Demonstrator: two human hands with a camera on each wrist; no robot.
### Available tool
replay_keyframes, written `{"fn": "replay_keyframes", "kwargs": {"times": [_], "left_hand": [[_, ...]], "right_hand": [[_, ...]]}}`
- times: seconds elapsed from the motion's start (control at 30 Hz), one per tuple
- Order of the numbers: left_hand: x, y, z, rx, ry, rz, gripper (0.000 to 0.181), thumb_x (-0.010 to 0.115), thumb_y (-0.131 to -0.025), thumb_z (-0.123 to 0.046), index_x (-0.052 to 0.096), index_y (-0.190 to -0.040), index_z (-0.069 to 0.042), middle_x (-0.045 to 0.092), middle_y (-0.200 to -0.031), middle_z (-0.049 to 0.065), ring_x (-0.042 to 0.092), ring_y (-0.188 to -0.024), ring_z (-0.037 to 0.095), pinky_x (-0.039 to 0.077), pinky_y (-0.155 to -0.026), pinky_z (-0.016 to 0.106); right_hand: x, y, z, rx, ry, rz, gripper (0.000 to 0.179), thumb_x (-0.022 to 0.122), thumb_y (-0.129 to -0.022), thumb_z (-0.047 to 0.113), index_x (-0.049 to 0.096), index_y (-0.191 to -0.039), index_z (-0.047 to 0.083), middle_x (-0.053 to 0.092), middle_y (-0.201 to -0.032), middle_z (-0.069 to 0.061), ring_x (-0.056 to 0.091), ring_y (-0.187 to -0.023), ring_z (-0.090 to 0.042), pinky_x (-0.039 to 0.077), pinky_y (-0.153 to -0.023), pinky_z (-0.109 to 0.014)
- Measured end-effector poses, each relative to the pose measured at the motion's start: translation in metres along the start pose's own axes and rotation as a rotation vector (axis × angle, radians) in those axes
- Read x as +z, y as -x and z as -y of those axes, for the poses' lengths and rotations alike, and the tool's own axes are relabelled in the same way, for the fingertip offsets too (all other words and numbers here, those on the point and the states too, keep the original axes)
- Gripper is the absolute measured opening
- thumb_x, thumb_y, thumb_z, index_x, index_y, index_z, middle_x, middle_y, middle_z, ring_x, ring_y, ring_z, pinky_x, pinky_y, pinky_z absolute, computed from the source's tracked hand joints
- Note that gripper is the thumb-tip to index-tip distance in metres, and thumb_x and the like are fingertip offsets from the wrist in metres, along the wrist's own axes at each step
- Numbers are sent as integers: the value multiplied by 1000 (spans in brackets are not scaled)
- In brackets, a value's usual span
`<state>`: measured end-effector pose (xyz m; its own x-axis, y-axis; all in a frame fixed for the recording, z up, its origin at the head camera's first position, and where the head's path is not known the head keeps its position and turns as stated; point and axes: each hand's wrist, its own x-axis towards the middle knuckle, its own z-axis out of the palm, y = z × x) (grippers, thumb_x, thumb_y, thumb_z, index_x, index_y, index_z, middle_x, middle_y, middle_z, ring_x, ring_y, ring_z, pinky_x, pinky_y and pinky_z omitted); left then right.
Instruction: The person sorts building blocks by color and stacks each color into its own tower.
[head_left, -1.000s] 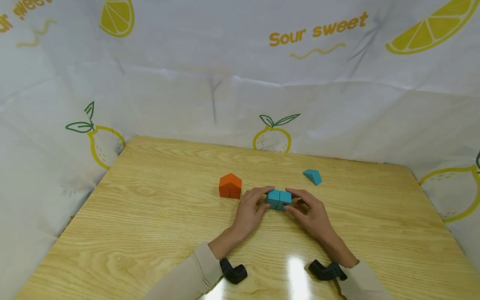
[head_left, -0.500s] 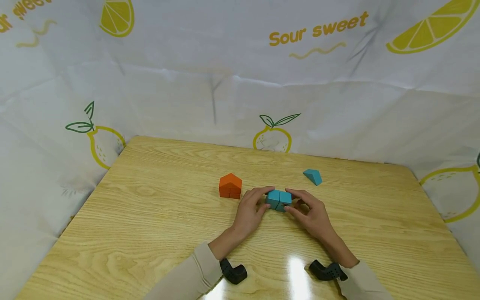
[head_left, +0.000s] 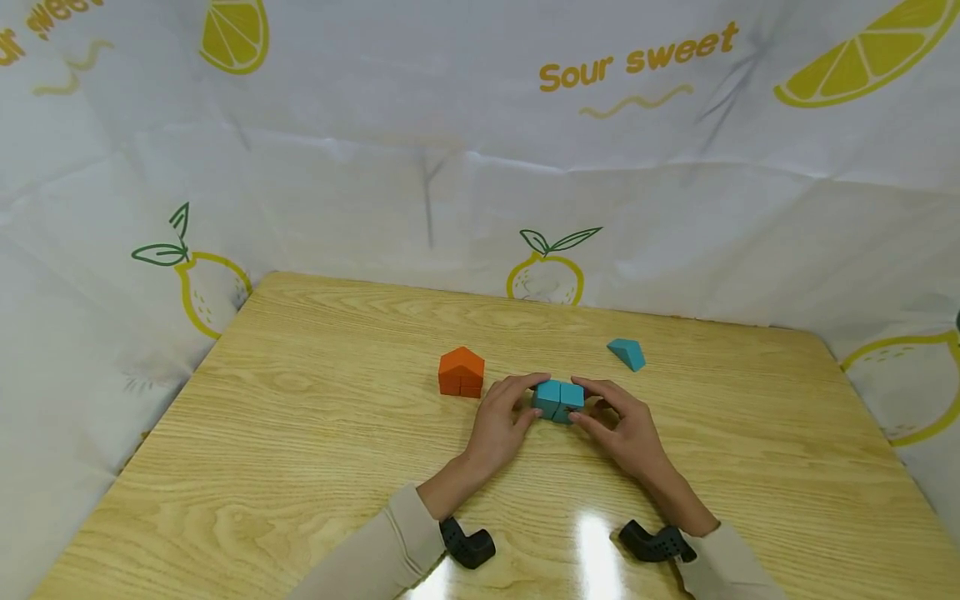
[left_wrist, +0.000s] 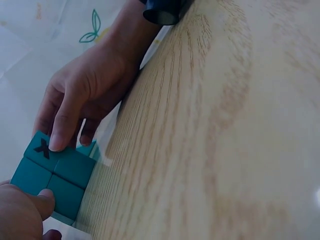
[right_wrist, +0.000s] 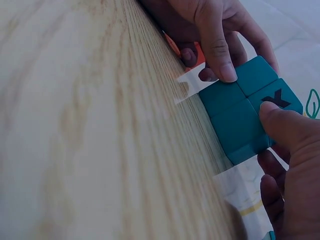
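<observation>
Several small blue blocks (head_left: 548, 399) stand pressed together in a two-by-two group on the table. My left hand (head_left: 501, 425) grips the group's left side, thumb on the near face and fingers at the far side. The right side is pinched by my right hand (head_left: 628, 433), its thumb on a block marked with a black X (right_wrist: 281, 99). Thin seams between the blocks show in both wrist views. Left of the left hand is an orange block house (head_left: 461, 372) with a peaked top. A blue wedge block (head_left: 627, 353) lies apart, behind the right hand.
All of this is on a wood-grain table (head_left: 315, 400). Behind it hangs a white lemon-print cloth (head_left: 360, 200), meeting the far edge and both sides. Black wrist devices (head_left: 468, 546) sit at the sleeve cuffs, close over the front of the table.
</observation>
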<state>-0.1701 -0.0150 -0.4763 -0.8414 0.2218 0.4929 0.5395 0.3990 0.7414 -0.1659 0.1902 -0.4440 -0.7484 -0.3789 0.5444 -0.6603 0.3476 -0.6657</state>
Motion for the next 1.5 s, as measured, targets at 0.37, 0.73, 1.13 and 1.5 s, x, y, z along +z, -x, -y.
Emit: {"fn": "replay_keyframes", "kwargs": {"times": [0.37, 0.73, 1.13, 1.5], "left_hand": [[-1, 0, -1, -20, 6, 9, 50, 70, -85, -3, 58, -131, -18, 62, -114, 2, 51, -87, 21, 43, -73, 28], [0, 0, -1, -3, -8, -4, 51, 70, -85, -4, 56, -132, -16, 62, -112, 3, 50, -84, 20, 42, -72, 28], [1, 1, -1, -38, -14, -2, 52, 72, -84, -3, 55, -131, -15, 62, -113, 2, 51, -81, 20, 42, -72, 28], [1, 0, 0, -51, -10, 7, 53, 73, -84, -4, 54, -133, -14, 62, -115, 2, 51, -82, 20, 41, -72, 28]], "right_hand": [[-1, 1, -1, 4, -24, 9, 53, 70, -73, -21, 56, -123, -12, 61, -103, -20, 59, -87, -26, 51, -70, -27], [-1, 0, -1, 5, -44, 11, 54, 70, -73, -21, 55, -124, -13, 60, -103, -19, 60, -87, -24, 53, -69, -29], [-2, -1, 4, 31, 43, 14, 56, 76, -72, -14, 56, -124, -9, 61, -100, -15, 61, -78, -33, 51, -69, -43], [-1, 0, 2, 50, 35, 24, 57, 76, -73, -13, 55, -127, -7, 60, -100, -13, 61, -77, -32, 51, -69, -38]]}}
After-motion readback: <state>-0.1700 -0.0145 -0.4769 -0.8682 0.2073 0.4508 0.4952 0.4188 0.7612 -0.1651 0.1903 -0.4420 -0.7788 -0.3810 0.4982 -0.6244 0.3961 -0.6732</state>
